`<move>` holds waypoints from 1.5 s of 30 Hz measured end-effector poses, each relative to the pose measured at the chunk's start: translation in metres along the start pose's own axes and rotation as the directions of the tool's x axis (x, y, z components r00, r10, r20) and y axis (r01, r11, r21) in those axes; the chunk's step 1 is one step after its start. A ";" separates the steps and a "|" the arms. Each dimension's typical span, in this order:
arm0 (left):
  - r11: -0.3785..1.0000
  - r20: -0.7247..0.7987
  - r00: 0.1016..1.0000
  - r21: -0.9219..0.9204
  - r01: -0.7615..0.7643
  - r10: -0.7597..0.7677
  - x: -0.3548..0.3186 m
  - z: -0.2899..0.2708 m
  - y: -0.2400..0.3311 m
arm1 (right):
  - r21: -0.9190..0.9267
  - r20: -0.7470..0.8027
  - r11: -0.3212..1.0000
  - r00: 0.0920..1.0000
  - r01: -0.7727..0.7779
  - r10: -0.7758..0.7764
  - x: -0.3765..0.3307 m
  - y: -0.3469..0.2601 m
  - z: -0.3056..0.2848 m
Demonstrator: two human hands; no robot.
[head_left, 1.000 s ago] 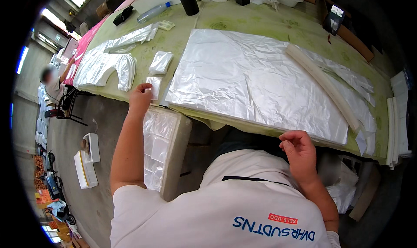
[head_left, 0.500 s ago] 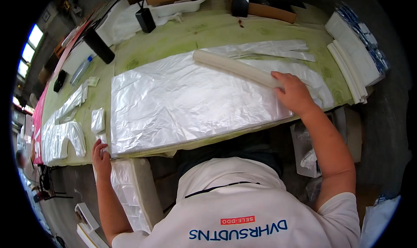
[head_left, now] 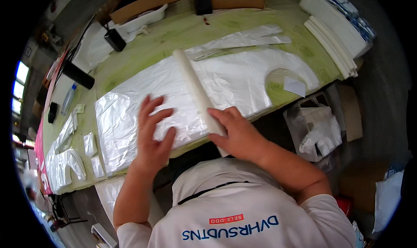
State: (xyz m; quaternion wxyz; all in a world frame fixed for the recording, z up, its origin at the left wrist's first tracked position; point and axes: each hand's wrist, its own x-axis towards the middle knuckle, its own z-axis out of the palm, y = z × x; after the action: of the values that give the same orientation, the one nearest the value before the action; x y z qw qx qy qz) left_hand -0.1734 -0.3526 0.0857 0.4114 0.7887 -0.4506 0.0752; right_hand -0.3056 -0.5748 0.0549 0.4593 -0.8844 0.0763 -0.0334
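Note:
My right hand [head_left: 238,133] is closed round the near end of a long cream-white tube [head_left: 191,81]. The tube slants across a large sheet of thin, shiny, translucent plastic [head_left: 130,109] spread on the table. At its right end the plastic has a rounded cut-out, and a small white card [head_left: 294,87] lies at that gap. My left hand [head_left: 154,133] hovers over the plastic's left part, fingers spread, holding nothing. Left of the sheet are two small folded plastic packets [head_left: 90,144] and a smaller plastic piece with a curved notch [head_left: 67,167].
A green patterned cloth [head_left: 173,33] covers the table. Along the left stand a black cylinder [head_left: 79,75], a clear bottle [head_left: 68,100] and a black box with antennas [head_left: 114,39]. White rolls [head_left: 328,46] lie at the right edge. Below it, a bin [head_left: 319,128] holds plastic scraps.
My right hand has moved left with the tube, which now points more toward me. The left hand has risen from the packets to above the sheet. The cut-out and white card have come into sight.

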 end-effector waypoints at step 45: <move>0.465 0.003 0.474 -0.186 0.866 -0.881 0.048 -0.066 -0.079 | -0.201 -0.517 0.932 0.775 0.303 -0.364 0.038 0.117 -0.080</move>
State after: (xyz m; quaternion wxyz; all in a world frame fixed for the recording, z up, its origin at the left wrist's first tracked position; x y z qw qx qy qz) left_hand -0.0682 -0.3165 0.1060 0.4749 0.8674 0.0310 -0.1454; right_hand -0.2906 -0.7116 0.0046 0.3575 -0.8601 0.0476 -0.3607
